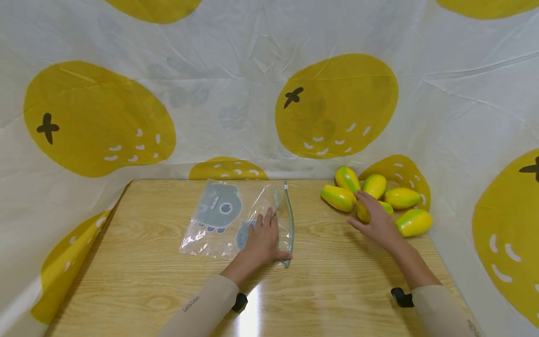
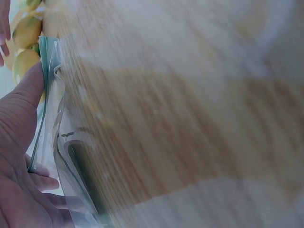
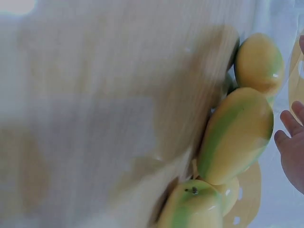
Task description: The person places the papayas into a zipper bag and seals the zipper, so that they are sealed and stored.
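Observation:
A clear plastic zip bag point(image 1: 219, 210) printed with blue-grey cartoon creatures lies flat on the table. My left hand point(image 1: 263, 238) rests on it, fingers extended, thumb across the green zip edge point(image 1: 291, 220). The left wrist view has that thumb along the bag's edge point(image 2: 43, 76). Over at the right, several glossy yellow-green mangoes point(image 1: 402, 198) sit in a cluster. My right hand point(image 1: 375, 222) reaches over them with loosely spread fingers, partly hiding a middle mango point(image 1: 363, 213). In the right wrist view, its fingers point(image 3: 289, 126) are beside a mango point(image 3: 237, 137), apart from it.
The wooden table point(image 1: 139, 262) backs onto a white cloth point(image 1: 236, 112) printed with large yellow fruit, which also hangs at both sides. The mangoes stand close to the table's back right corner. Each wrist wears a black device point(image 1: 402, 298).

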The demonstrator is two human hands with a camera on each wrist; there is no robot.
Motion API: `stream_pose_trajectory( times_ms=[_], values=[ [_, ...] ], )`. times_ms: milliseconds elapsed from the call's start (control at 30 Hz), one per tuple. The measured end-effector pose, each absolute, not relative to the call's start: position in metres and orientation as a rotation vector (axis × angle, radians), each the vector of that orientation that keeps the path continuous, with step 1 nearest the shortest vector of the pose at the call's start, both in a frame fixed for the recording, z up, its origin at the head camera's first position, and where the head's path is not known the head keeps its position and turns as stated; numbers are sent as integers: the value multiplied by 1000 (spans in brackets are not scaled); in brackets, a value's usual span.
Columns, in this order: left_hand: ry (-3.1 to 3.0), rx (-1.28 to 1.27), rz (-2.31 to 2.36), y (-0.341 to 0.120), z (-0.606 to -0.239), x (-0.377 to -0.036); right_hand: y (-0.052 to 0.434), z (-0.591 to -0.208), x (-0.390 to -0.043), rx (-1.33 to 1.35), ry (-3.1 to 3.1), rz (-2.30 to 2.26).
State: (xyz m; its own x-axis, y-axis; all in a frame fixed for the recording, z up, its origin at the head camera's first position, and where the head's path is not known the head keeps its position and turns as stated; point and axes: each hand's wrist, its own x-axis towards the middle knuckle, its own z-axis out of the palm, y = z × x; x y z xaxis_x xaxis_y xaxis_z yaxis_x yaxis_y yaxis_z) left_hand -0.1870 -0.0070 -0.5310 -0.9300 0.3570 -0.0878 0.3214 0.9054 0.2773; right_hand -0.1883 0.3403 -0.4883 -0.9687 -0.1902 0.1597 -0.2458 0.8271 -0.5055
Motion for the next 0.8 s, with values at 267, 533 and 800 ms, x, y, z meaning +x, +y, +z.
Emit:
stream_pose_trajectory(
  times_ms=[267,533,800],
  values=[
    [2945,545,374,-9,-532,-186,337,-482,-219,422,-2966,607],
    [2963,547,376,-8,-534,-185,330,-489,-237,440,-2991,374],
    [2964,540,375,-9,-533,-185,332,-508,-241,381,-2995,359]
  ],
)
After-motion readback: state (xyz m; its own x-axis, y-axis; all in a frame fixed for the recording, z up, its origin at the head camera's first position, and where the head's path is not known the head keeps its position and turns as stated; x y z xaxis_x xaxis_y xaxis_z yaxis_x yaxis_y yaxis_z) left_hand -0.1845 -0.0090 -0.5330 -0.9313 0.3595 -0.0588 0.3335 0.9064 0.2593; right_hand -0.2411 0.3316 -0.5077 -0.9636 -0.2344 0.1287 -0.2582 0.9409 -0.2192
